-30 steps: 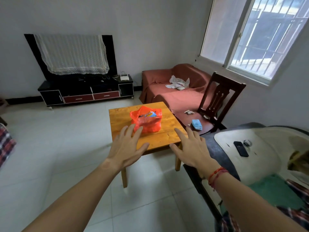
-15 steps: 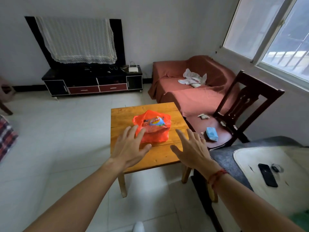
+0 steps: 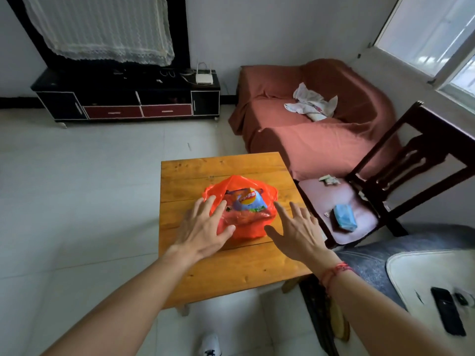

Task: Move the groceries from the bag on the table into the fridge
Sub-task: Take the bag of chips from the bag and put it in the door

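A small wooden table stands on the white floor by a red sofa. The orange bag sits in the middle of the table, with a blue chip packet inside. The left hand and right hand reach over the bag, one on each side, fingers spread wide, holding nothing.

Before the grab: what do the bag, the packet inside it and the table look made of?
Bag: thin orange plastic film, glossy, crinkled, translucent enough to show its contents. Packet: printed glossy pouch, plastic or foil, cannot tell which. Table: wooden planks, orange-brown, probably lightly varnished, going by the sheen; grain, knots and seams show.
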The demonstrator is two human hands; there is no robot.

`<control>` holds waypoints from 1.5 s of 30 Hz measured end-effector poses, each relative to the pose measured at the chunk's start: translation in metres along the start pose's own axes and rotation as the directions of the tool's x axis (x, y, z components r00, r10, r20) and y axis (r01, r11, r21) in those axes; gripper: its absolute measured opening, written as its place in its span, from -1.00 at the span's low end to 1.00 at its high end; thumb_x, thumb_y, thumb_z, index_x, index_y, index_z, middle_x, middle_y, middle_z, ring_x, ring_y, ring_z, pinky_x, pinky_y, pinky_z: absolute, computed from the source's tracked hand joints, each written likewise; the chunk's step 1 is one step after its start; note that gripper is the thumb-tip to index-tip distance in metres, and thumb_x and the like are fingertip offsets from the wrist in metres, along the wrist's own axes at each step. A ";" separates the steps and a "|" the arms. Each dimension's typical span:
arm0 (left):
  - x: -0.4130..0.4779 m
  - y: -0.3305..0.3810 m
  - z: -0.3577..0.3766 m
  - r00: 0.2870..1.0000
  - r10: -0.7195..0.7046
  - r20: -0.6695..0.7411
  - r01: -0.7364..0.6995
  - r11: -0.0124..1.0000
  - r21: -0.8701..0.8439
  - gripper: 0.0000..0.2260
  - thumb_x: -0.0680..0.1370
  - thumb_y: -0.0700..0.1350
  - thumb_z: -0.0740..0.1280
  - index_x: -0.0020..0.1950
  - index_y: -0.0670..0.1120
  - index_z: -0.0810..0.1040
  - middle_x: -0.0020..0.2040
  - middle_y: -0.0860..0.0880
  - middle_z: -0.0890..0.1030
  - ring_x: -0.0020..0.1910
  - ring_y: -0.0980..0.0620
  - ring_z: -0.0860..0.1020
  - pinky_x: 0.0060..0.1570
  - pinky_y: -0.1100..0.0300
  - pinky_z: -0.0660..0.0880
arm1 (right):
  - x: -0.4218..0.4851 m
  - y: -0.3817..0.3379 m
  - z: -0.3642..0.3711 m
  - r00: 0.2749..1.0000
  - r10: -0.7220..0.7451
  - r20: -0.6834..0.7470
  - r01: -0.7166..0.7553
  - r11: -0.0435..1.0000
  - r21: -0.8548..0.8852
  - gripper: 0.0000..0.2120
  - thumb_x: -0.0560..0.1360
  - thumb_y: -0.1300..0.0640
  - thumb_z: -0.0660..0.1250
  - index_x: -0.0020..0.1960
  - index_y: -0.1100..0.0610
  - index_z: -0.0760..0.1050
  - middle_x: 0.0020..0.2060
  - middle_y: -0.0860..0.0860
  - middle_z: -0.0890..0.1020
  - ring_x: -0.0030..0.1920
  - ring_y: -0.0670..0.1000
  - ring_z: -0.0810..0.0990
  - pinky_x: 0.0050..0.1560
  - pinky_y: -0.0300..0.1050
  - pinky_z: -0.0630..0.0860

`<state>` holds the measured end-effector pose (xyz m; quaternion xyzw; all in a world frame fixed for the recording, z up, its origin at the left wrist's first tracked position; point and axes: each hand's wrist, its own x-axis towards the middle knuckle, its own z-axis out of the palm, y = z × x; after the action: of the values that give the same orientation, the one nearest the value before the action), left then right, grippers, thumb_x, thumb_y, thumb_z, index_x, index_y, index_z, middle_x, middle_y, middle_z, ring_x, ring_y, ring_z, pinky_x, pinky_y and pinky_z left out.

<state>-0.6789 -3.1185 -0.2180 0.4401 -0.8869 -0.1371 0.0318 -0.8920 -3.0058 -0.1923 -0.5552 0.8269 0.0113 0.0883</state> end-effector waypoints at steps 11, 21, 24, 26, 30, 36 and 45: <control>0.113 -0.022 0.041 0.992 -0.060 0.111 0.066 0.996 -0.054 -0.34 0.56 0.31 0.13 0.59 0.06 0.13 0.60 -0.01 0.11 0.56 -0.10 0.07 0.39 -0.11 0.34 | 0.125 0.016 0.026 0.995 0.046 0.093 -0.054 0.994 0.091 -0.25 0.57 -0.33 0.15 0.62 -0.03 0.00 0.51 0.17 0.28 0.41 0.25 0.36 0.31 0.15 0.35; 0.181 -0.016 0.089 0.935 -0.299 0.189 0.353 0.823 -0.445 -0.32 0.54 0.26 0.23 0.55 -0.07 0.24 0.51 -0.05 0.30 0.48 -0.05 0.29 0.39 0.07 0.30 | 0.208 0.032 0.076 0.980 0.001 0.197 -0.078 0.920 0.385 -0.31 0.59 -0.13 0.28 0.60 0.06 0.10 0.39 0.19 0.41 0.35 0.26 0.40 0.26 0.11 0.42; 0.200 -0.013 0.108 0.894 -0.364 0.261 0.448 0.723 -0.527 -0.37 0.57 0.20 0.27 0.56 -0.04 0.23 0.53 -0.03 0.31 0.49 -0.03 0.30 0.38 0.08 0.29 | 0.230 0.034 0.098 0.970 -0.006 0.245 -0.111 0.880 0.461 -0.36 0.60 -0.09 0.29 0.58 0.08 0.16 0.35 0.20 0.47 0.32 0.23 0.45 0.20 0.06 0.45; 0.213 -0.013 0.122 0.853 -0.401 0.334 0.521 0.636 -0.569 -0.37 0.56 0.20 0.29 0.56 -0.02 0.25 0.53 -0.04 0.33 0.47 -0.04 0.33 0.38 0.08 0.30 | 0.242 0.035 0.114 0.963 -0.003 0.269 -0.135 0.860 0.492 -0.37 0.60 -0.08 0.29 0.58 0.08 0.17 0.34 0.20 0.49 0.30 0.22 0.46 0.16 0.02 0.42; 0.235 -0.014 0.152 0.769 -0.452 0.452 0.638 0.514 -0.573 -0.40 0.54 0.19 0.33 0.51 -0.01 0.32 0.30 0.03 0.51 0.33 -0.05 0.47 0.30 0.06 0.41 | 0.263 0.039 0.141 0.947 0.032 0.320 -0.204 0.829 0.521 -0.35 0.58 -0.07 0.30 0.58 0.09 0.18 0.36 0.21 0.48 0.36 0.21 0.43 0.21 0.00 0.40; 0.257 -0.019 0.191 0.649 -0.483 0.588 0.752 0.288 -0.593 -0.31 0.32 0.28 0.40 0.36 -0.04 0.44 0.12 0.06 0.51 0.22 -0.05 0.51 0.29 0.00 0.44 | 0.288 0.048 0.168 0.897 0.096 0.431 -0.333 0.789 0.516 -0.38 0.57 -0.07 0.34 0.50 0.21 0.27 0.33 0.22 0.52 0.34 0.25 0.48 0.20 -0.02 0.41; 0.271 -0.023 0.229 0.591 -0.427 0.685 0.795 0.159 -0.586 -0.68 0.48 0.04 0.48 0.18 0.04 0.51 0.11 0.06 0.54 0.09 0.01 0.46 0.02 0.12 0.32 | 0.307 0.060 0.202 0.790 0.208 0.577 -0.593 0.500 0.632 -0.25 0.11 -0.27 0.44 0.18 0.13 0.52 0.04 0.09 0.68 0.01 0.12 0.70 0.07 0.17 0.65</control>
<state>-0.8670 -3.2962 -0.4611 0.6506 -0.4106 -0.6385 0.0236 -1.0335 -3.2407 -0.4446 -0.2263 0.8111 -0.2112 0.4962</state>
